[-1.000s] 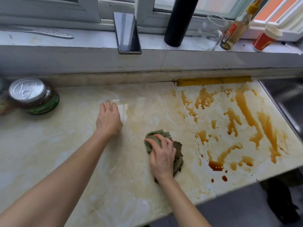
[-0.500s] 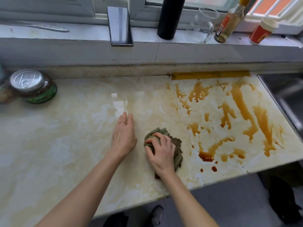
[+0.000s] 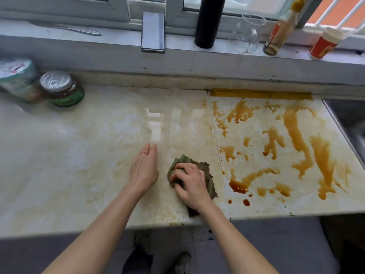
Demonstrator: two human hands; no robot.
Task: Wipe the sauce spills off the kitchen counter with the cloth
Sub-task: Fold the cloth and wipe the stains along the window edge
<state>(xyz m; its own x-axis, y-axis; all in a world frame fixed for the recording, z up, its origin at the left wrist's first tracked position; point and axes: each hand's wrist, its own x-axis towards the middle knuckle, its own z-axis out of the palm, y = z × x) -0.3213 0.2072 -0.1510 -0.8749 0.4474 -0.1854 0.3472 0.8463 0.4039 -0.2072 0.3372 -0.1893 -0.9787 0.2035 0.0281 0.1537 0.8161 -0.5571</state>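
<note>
Grips the crumpled green-brown cloth (image 3: pixel 206 170) with the right hand (image 3: pixel 190 183), fingers curled into its folds, and presses it down on the pale marble bench (image 3: pixel 79 165) close to the front edge. Lays the left hand (image 3: pixel 144 169) flat on the bench just beside the cloth, to its left and clear of it, fingers straight and close together, a thin ring on one of them. Holds the two hands near each other yet apart. Places the cloth just left of the seam between two slabs, with the brown sauce spills (image 3: pixel 296 131) spread over the slab to the right: long streaks and blotches toward the back, darker pools and drops near the front edge. Shows a yellow strip (image 3: pixel 260 93) along the back of that slab and a sink (image 3: pixel 351 119) at the far right. Sets at the back left a jar (image 3: pixel 63 89) with a metal pull-tab lid, just beside a teal tub (image 3: pixel 17 80). Lines up on the window sill (image 3: pixel 118 39) behind, from left to right, a metal utensil handle (image 3: pixel 79 30), a phone (image 3: pixel 153 32) leaning upright, a black cylinder (image 3: pixel 208 20), a clear glass (image 3: pixel 249 32), a bottle (image 3: pixel 281 30) and a red container (image 3: pixel 325 44) with a white cap.
</note>
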